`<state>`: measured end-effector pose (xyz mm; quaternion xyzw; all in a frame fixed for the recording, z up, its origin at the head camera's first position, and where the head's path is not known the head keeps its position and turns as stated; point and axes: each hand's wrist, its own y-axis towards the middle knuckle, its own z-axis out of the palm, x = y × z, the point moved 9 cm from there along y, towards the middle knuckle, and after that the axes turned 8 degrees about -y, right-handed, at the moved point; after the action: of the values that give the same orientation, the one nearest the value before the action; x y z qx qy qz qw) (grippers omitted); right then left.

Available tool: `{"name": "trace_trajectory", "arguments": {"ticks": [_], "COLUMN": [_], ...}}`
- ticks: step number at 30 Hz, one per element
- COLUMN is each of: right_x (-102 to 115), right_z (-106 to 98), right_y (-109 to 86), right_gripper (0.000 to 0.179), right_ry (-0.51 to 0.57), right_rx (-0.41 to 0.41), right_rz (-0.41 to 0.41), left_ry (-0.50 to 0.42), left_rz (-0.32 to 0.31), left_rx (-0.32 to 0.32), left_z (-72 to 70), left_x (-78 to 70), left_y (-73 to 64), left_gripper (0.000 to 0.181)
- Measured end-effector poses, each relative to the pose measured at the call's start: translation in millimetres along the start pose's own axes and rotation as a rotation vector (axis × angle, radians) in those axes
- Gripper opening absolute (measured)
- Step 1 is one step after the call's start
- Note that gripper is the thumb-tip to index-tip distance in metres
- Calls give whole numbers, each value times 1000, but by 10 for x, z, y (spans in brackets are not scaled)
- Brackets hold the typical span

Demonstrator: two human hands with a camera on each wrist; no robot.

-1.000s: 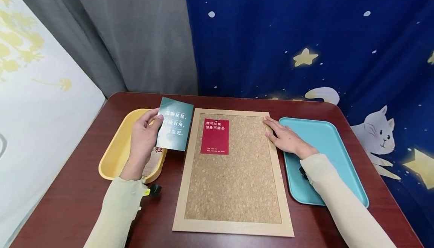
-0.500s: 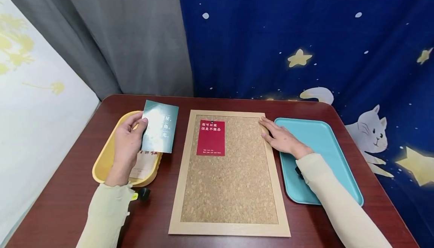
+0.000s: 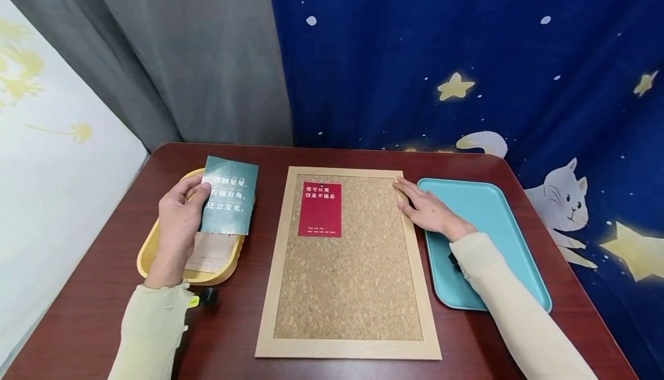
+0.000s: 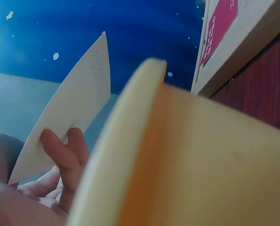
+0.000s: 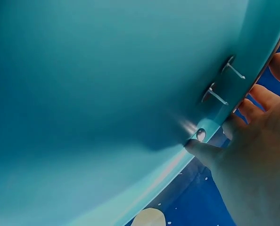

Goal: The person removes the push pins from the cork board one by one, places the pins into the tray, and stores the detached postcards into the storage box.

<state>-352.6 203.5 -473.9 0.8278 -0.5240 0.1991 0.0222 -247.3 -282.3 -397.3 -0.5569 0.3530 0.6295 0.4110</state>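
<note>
Pinching teal card (image 3: 230,195) by left edge in left hand (image 3: 178,215), above yellow basket (image 3: 147,254); resting right hand (image 3: 429,211), outstretched, on corkboard frame (image 3: 421,293).

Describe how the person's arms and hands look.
Long cream fabric sleeves cover both forearms to the wrists. The left hand and right hand are bare. A small black device with a yellow label shows at the left wrist, another black piece at the right.
</note>
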Motion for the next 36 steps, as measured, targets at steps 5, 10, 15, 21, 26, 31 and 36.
{"name": "trace_trajectory", "arguments": {"ticks": [5,10,15,21,26,31,36], "right_x": [-3,8,14,3,3,3,7], "right_z": [-10,-7,-4,0,-9,-14,-4], "right_y": [2,10,5,-5,2,-2,-13], "right_gripper": [62,62,62,62,62,62,62], "right_ry": [-2,1,-3,-1,-10,-14,-12], "right_rx": [1,1,4,5,-1,-5,0], "right_rz": [1,-3,-4,1,-6,-8,-12], "left_ry": [12,17,37,175,307,382,442], "left_rz": [-20,-37,-43,-68,-89,-93,-99], "left_rx": [-19,-46,-56,-80,-91,-96,-86], "left_z": [-89,-186,-256,-329,-381,-403,-395], "left_x": [17,19,31,74,83,92,138], "left_y": [23,29,25,31,34,31,31], "left_gripper": [46,46,46,46,46,48,47]}}
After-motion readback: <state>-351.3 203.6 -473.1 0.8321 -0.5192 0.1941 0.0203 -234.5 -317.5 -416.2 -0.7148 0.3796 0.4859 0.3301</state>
